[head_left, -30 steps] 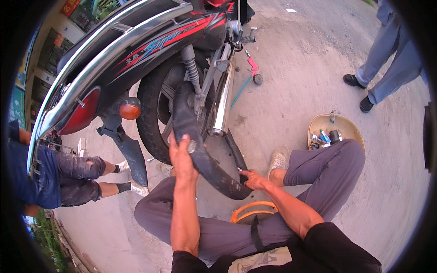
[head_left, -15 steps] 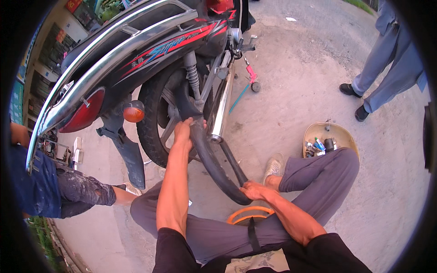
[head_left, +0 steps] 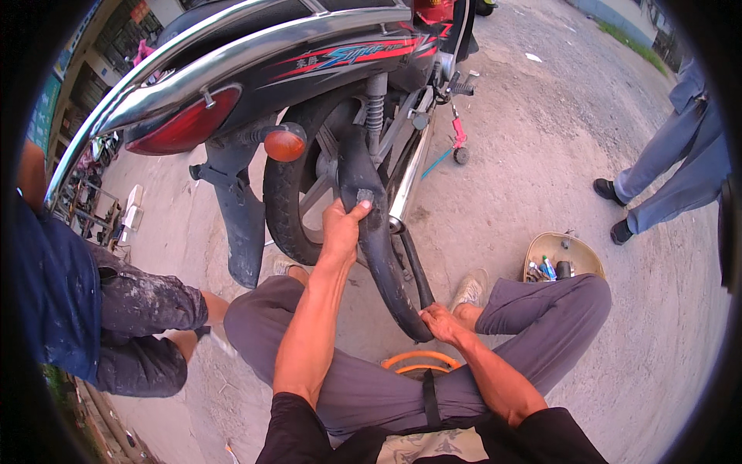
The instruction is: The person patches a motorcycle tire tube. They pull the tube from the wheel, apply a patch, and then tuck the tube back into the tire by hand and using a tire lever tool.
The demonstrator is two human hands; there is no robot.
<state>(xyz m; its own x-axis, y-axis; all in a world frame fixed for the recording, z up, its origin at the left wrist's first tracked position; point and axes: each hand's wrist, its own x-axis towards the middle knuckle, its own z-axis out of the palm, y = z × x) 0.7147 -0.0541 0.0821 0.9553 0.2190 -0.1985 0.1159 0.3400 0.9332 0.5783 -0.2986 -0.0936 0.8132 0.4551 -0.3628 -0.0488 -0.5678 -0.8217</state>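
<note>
A black inner tube [head_left: 384,259] hangs from beside the rear wheel [head_left: 290,203] of a motorcycle [head_left: 309,85] and loops down toward my lap. My left hand [head_left: 342,228] is closed round its upper part, with the thumb lying by a greyish square patch [head_left: 365,196] on the rubber. Lower down, my right hand [head_left: 444,322] grips the tube near its bottom bend, fingers wrapped round it. The chrome exhaust pipe [head_left: 408,182] runs just right of the tube. An orange turn signal [head_left: 284,142] sticks out above and left of my left hand.
A tan container [head_left: 566,246] with small tubes and parts stands by my right knee. A pink-and-blue tool [head_left: 459,133] lies beyond the exhaust. At the left stands a person in stained dark trousers [head_left: 147,298]; at the right, another in grey-blue trousers [head_left: 665,155]. An orange ring [head_left: 421,359] shows between my legs.
The view has shifted, so the motorcycle sits further right and lower. My left thumb now lies on top of the tube, and the greyish patch shows. Both hands keep holding the tube.
</note>
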